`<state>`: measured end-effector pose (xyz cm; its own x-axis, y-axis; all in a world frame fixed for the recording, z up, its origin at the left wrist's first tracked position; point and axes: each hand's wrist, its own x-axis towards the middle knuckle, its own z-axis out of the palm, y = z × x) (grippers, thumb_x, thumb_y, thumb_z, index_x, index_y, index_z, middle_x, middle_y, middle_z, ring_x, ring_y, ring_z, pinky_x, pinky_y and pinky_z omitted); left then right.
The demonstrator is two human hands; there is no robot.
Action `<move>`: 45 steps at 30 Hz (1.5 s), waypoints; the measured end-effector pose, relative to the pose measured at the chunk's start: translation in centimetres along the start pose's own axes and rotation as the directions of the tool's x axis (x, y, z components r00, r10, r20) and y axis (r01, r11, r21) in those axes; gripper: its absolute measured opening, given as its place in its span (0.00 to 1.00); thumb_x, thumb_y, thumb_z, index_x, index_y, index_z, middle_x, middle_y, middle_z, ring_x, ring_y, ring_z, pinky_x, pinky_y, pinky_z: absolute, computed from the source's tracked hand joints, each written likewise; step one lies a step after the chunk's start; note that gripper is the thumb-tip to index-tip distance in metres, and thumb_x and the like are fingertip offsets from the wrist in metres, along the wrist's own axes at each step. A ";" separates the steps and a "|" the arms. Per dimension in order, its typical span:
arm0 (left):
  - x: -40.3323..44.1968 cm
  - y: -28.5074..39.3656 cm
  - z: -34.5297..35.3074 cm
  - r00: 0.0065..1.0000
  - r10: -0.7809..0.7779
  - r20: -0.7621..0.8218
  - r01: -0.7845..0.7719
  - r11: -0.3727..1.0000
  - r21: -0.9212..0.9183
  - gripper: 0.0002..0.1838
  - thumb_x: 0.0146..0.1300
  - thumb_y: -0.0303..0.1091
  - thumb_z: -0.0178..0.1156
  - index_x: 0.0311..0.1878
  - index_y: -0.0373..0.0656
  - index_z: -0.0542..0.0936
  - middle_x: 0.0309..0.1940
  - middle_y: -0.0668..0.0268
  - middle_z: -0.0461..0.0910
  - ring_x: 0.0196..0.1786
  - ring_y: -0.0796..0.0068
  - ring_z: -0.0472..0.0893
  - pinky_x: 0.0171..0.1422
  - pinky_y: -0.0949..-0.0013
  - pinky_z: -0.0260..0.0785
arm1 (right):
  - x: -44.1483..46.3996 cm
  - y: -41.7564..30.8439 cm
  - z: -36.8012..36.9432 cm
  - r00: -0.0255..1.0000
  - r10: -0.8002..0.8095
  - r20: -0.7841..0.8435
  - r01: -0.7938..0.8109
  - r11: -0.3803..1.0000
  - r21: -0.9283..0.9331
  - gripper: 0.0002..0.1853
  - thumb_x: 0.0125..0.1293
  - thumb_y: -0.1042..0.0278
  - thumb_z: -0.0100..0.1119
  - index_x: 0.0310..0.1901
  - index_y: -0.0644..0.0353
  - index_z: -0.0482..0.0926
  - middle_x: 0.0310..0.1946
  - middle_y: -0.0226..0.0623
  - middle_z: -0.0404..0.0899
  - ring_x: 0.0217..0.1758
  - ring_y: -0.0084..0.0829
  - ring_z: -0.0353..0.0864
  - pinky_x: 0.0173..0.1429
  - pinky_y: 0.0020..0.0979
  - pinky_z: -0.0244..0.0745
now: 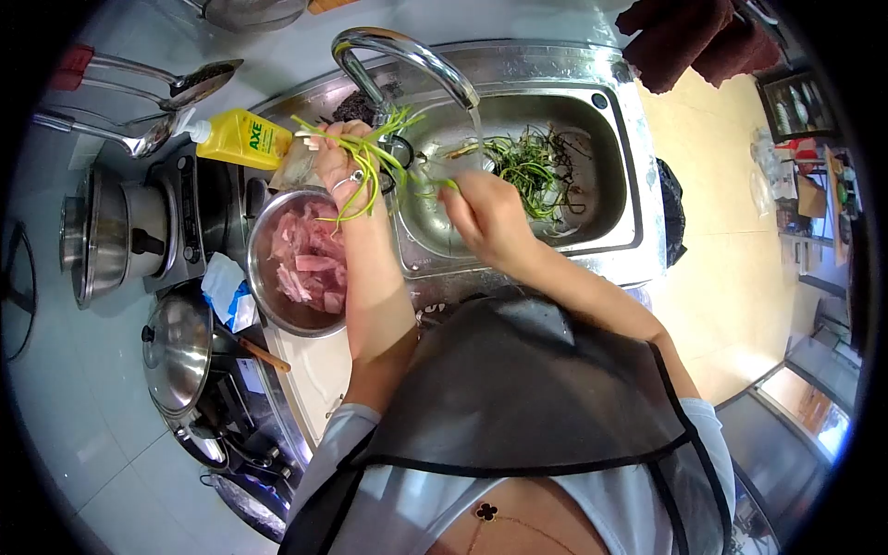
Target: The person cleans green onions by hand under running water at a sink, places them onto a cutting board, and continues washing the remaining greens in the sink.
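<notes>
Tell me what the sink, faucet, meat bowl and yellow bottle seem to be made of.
Sink: probably stainless steel, satin grey with soft reflections.
Faucet: likely chromed metal, polished; sharp bright highlights follow its curve.
Bowl: metal, perhaps stainless steel; its rim shines silver.
Bottle: probably plastic, smooth, opaque yellow with printed lettering.

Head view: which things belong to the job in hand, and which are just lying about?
Apparently in use:
green stalks in the left hand
greens in the sink
running tap

Seemingly just lying about:
yellow bottle
metal bowl of meat
brown cloths
</notes>
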<state>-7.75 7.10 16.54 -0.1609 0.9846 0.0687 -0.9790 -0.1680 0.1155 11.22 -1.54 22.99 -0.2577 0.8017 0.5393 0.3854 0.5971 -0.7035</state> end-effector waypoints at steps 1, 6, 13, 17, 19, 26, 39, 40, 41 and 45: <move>-0.1 -0.4 0.6 0.999 -0.034 0.023 0.035 0.998 -0.049 0.01 0.56 0.28 0.48 0.30 0.46 0.69 0.14 0.71 0.66 0.24 0.78 0.63 0.30 0.76 0.55 | 0.3 -0.1 0.5 1.000 -0.001 -0.002 0.001 1.000 -0.001 0.07 0.49 0.73 0.55 0.26 0.67 0.71 0.16 0.40 0.66 0.18 0.34 0.67 0.21 0.29 0.62; -0.5 -1.5 2.3 0.985 -0.147 0.087 0.158 0.979 -0.131 0.07 0.58 0.34 0.45 0.29 0.44 0.70 0.16 0.70 0.66 0.25 0.74 0.61 0.33 0.72 0.57 | 1.2 -0.4 2.2 0.936 0.315 0.160 -0.339 0.927 0.162 0.12 0.47 0.65 0.59 0.29 0.65 0.73 0.18 0.45 0.71 0.21 0.41 0.71 0.25 0.36 0.65; -1.2 -2.1 3.0 0.981 -0.149 0.123 0.167 0.975 -0.148 0.08 0.60 0.34 0.44 0.31 0.43 0.70 0.16 0.70 0.63 0.26 0.76 0.58 0.32 0.73 0.53 | 1.1 0.4 2.8 0.875 0.405 0.263 -0.481 0.780 0.400 0.09 0.53 0.67 0.51 0.30 0.64 0.73 0.17 0.41 0.70 0.18 0.29 0.69 0.25 0.29 0.64; -1.2 -2.5 3.8 0.972 -0.194 0.135 0.213 0.966 -0.147 0.08 0.61 0.34 0.44 0.30 0.44 0.70 0.15 0.72 0.62 0.25 0.79 0.56 0.29 0.78 0.49 | 1.6 0.6 2.9 0.875 0.445 0.193 -0.475 0.706 0.525 0.08 0.55 0.68 0.48 0.30 0.65 0.72 0.17 0.37 0.69 0.20 0.21 0.66 0.26 0.26 0.63; -1.2 -2.7 4.3 0.973 -0.196 0.122 0.212 0.968 -0.137 0.08 0.61 0.34 0.44 0.30 0.45 0.71 0.15 0.73 0.62 0.25 0.80 0.55 0.28 0.79 0.48 | 2.0 0.3 2.1 0.791 0.493 0.363 -0.598 0.495 0.630 0.08 0.57 0.69 0.47 0.31 0.65 0.71 0.18 0.35 0.70 0.22 0.19 0.66 0.27 0.24 0.63; -1.5 -3.3 4.4 0.959 -0.238 0.152 0.248 0.967 -0.052 0.09 0.61 0.40 0.45 0.31 0.49 0.72 0.13 0.77 0.61 0.22 0.83 0.54 0.25 0.80 0.48 | 1.9 0.0 1.3 0.859 0.426 0.283 -0.509 0.761 0.401 0.05 0.54 0.73 0.47 0.30 0.64 0.72 0.21 0.29 0.67 0.23 0.19 0.63 0.27 0.22 0.60; -1.7 -2.1 5.5 0.952 -0.304 -0.017 0.276 0.885 -0.375 0.04 0.52 0.25 0.46 0.25 0.43 0.69 0.10 0.74 0.58 0.20 0.83 0.53 0.21 0.80 0.42 | 0.1 5.3 -0.4 0.846 0.527 0.079 -0.524 0.797 0.301 0.09 0.55 0.69 0.53 0.36 0.63 0.75 0.22 0.40 0.74 0.22 0.27 0.73 0.29 0.26 0.67; -1.7 -2.2 5.5 0.938 -0.346 -0.006 0.314 0.858 -0.406 0.04 0.53 0.25 0.45 0.25 0.43 0.69 0.10 0.74 0.58 0.20 0.83 0.53 0.21 0.81 0.42 | 0.4 5.7 -0.2 0.847 0.526 0.072 -0.522 0.798 0.302 0.09 0.55 0.69 0.53 0.36 0.63 0.75 0.22 0.40 0.74 0.22 0.27 0.73 0.29 0.26 0.67; -1.8 -2.2 5.5 0.927 -0.373 -0.025 0.331 0.849 -0.412 0.05 0.54 0.25 0.45 0.26 0.43 0.69 0.10 0.73 0.58 0.20 0.83 0.53 0.21 0.81 0.42 | 0.6 6.1 0.1 0.863 0.498 0.084 -0.500 0.818 0.284 0.10 0.55 0.69 0.53 0.38 0.62 0.75 0.23 0.40 0.75 0.23 0.28 0.73 0.30 0.25 0.68; -2.1 -1.0 5.6 0.918 -0.396 -0.034 0.352 0.850 -0.392 0.04 0.54 0.25 0.45 0.25 0.42 0.69 0.11 0.73 0.58 0.20 0.83 0.54 0.17 0.82 0.42 | 0.3 6.3 -0.2 0.918 0.385 0.093 -0.396 0.888 0.235 0.09 0.57 0.70 0.48 0.36 0.64 0.75 0.21 0.34 0.72 0.23 0.23 0.69 0.30 0.23 0.65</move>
<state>-5.75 4.98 21.79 0.2360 0.9716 -0.0166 -0.9378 0.2232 -0.2661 13.74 2.47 18.84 -0.1705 0.9686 0.1810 0.2358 0.2185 -0.9469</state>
